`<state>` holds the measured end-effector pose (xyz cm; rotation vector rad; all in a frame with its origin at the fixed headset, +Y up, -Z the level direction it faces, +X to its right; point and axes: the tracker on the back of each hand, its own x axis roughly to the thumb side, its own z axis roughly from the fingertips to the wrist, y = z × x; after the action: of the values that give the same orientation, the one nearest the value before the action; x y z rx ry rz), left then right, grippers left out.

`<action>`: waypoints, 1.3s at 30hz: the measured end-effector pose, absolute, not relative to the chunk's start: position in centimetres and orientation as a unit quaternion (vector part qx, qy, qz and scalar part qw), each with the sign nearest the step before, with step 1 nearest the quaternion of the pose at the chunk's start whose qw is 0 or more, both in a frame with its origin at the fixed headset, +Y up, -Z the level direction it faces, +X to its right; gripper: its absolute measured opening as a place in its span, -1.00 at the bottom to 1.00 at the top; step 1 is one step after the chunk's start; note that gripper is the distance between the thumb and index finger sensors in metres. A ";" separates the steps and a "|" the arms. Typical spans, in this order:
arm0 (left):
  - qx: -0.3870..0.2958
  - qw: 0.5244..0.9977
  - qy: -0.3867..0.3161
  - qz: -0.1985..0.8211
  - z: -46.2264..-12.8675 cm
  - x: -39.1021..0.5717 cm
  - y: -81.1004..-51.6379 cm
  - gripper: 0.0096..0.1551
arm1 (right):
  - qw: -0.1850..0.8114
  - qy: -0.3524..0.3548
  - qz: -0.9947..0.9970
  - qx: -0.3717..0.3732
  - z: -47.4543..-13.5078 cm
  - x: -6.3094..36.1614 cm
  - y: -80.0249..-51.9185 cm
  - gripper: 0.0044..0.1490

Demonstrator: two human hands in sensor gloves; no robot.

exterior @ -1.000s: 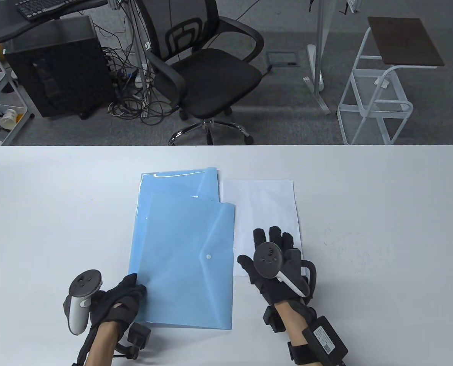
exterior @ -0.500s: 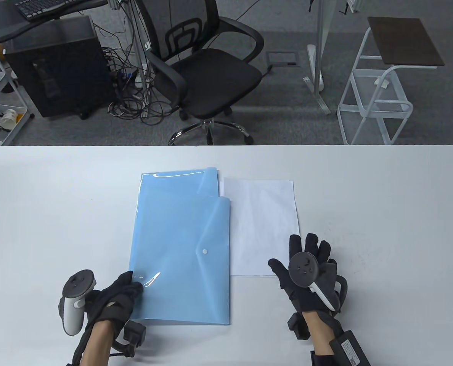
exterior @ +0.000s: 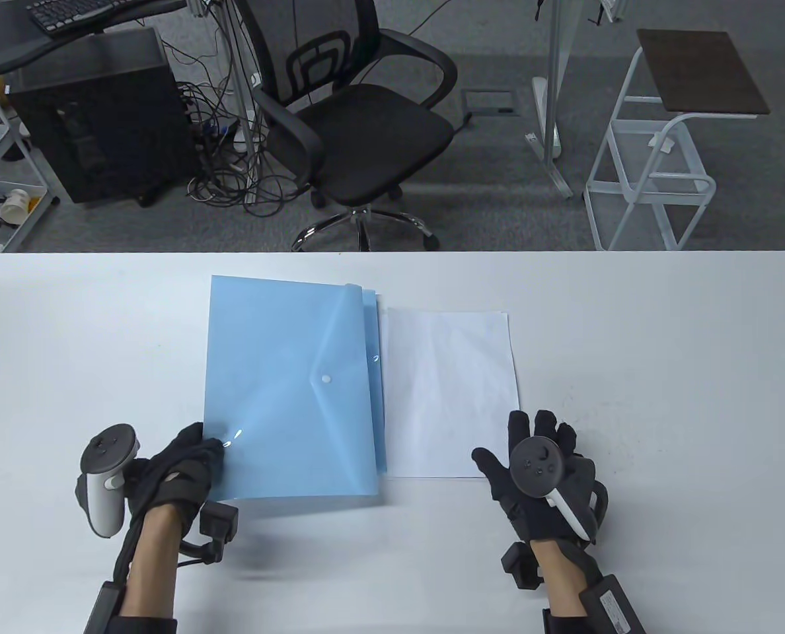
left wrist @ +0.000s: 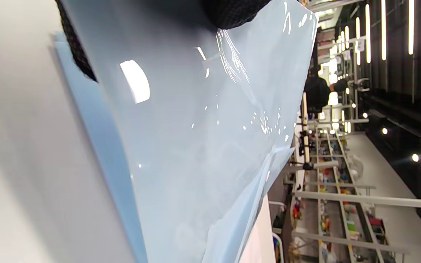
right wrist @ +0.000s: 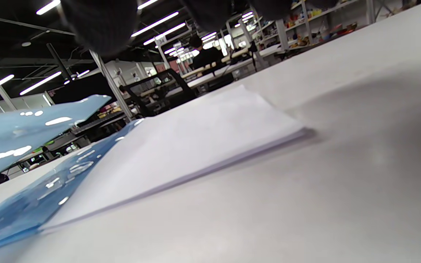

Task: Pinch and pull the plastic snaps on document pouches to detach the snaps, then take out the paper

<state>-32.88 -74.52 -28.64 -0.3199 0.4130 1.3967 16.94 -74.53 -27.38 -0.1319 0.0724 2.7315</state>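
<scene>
1. While the left hand [exterior: 184,462] pinches its near-left corner, the top blue pouch [exterior: 290,389] lies long axis running away from the person - flap tip and white snap [exterior: 326,379] pointing right.
2. Paper stack [exterior: 448,393] sits just right of it.
3. Right hand [exterior: 531,465] - fingers spread, holding nothing.

A glossy light-blue pouch [exterior: 280,389] is raised off the white table, its flap fastened by a white snap [exterior: 326,379]. More blue pouches [exterior: 374,343] lie stacked beneath it. Just right of them lies a flat pile of white paper [exterior: 448,393].
</scene>
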 end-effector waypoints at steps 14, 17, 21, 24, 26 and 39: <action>-0.166 0.754 0.223 0.595 -33.4 -32.7 -77.7 -0.47 | 0.213 0.042 0.975 -0.048 -27.3 17.0 -75.0 0.11; -0.156 0.773 0.238 0.567 -33.7 -32.8 -78.0 -0.43 | 0.213 0.044 0.975 -0.047 -27.3 16.9 -75.0 0.11; -0.146 0.792 0.243 0.541 -33.8 -32.9 -78.0 -0.35 | 0.212 0.045 0.975 -0.047 -27.3 16.8 -75.0 0.11; -0.128 0.810 0.253 0.514 -33.6 -32.9 -77.6 -0.32 | 0.211 0.045 0.975 -0.047 -27.2 16.8 -75.0 0.11; -0.115 0.828 0.256 0.485 -33.4 -33.1 -77.2 -0.30 | 0.212 0.044 0.975 -0.046 -27.1 16.8 -75.0 0.11; -0.058 0.913 0.168 0.368 -29.3 -30.5 -72.4 -0.08 | 0.220 0.029 0.974 -0.043 -26.6 16.4 -74.4 0.11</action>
<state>-30.51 -72.38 -29.32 -0.1201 0.3457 0.7577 16.36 -74.40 -26.56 -0.1184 0.0789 2.6949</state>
